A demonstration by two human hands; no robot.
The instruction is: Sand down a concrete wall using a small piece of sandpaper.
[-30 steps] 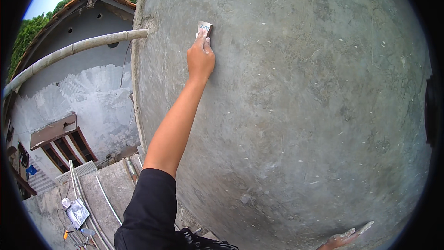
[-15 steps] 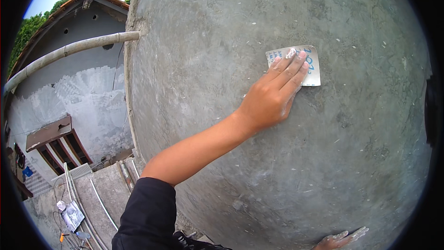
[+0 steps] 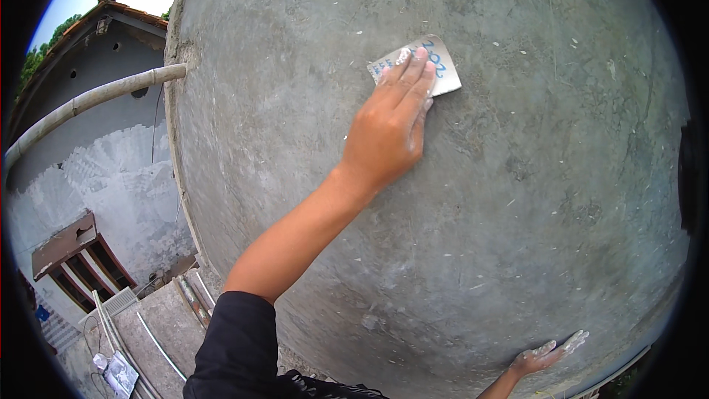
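Observation:
A grey plastered wall (image 3: 473, 229) fills most of the view, with small white flecks and darker patches on it. High on the wall, my left hand (image 3: 385, 129) presses a pale sheet of sandpaper (image 3: 446, 79) flat under its fingers. Blue printing shows on the sheet's back, and its rough face is hidden against the wall. White dust coats the fingertips. Low at the right, my right hand (image 3: 545, 357) rests against the wall, fingers stretched out and whitened with dust, holding nothing.
A bamboo pole (image 3: 96, 98) meets the wall's left edge. Behind it stands a house with a tiled roof (image 3: 133, 16) and a brown-framed window (image 3: 88, 262). Pipes (image 3: 159, 343) and a dusty silver tray-like thing (image 3: 120, 375) lie on a concrete surface below.
My left hand and the sandpaper have shifted up and left in the view, and the sheet has turned. The view itself has moved, and more of my right hand and forearm shows.

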